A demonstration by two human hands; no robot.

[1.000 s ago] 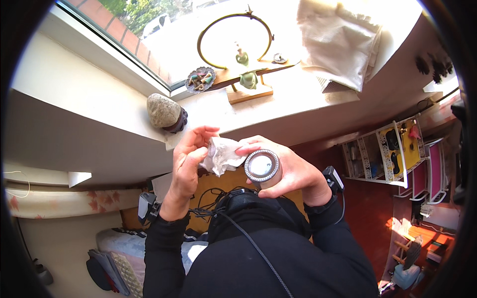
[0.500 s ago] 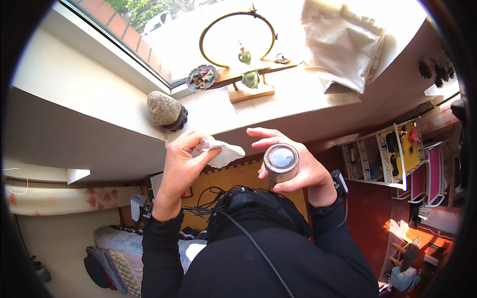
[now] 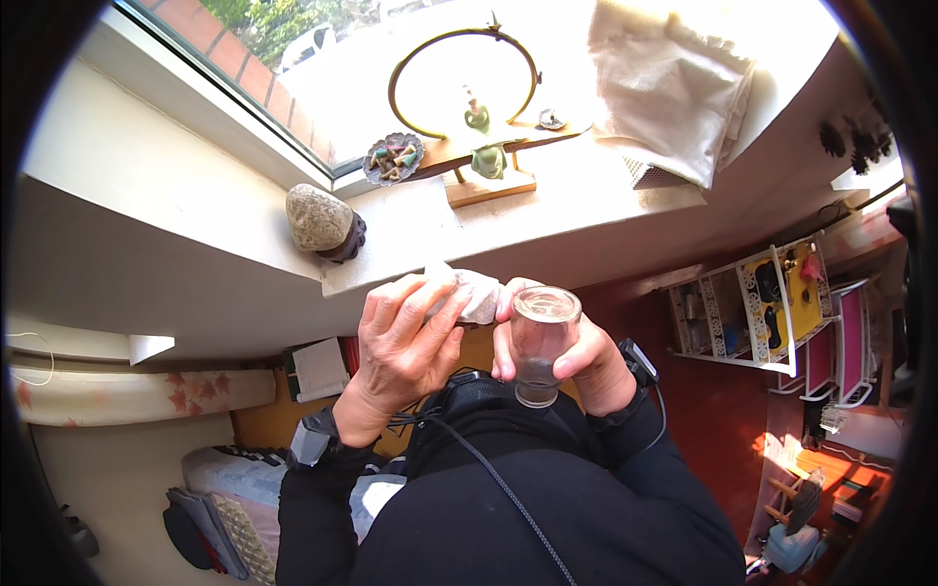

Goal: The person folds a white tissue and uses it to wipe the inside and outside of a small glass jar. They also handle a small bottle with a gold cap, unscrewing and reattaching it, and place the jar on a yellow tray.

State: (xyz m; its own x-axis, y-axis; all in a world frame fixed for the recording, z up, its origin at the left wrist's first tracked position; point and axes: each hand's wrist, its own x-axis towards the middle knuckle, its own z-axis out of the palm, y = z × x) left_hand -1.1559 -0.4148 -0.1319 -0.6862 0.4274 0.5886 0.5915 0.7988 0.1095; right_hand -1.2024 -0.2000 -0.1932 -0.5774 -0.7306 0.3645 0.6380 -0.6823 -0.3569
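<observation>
A clear glass jar (image 3: 544, 337) is gripped in my right hand (image 3: 586, 354), fingers and thumb around its sides. Its round base is turned up and the mouth points down toward my chest. My left hand (image 3: 405, 337) pinches a folded white cloth (image 3: 477, 296), which reaches close to the fingertips of the right hand beside the jar. Whether the cloth touches the glass I cannot tell. Both hands are in the air in front of the windowsill (image 3: 391, 230).
On the sill stand a rounded stone (image 3: 318, 217) on a dark base, a scalloped dish (image 3: 393, 158) of small pieces, a green figurine (image 3: 489, 156) with a ring stand (image 3: 391, 83), and a folded pale cloth (image 3: 674, 98). A white shelf rack (image 3: 743, 303) is at the right.
My left hand has moved right with the cloth, close to the right hand. The jar has tilted, so its side now shows below the base.
</observation>
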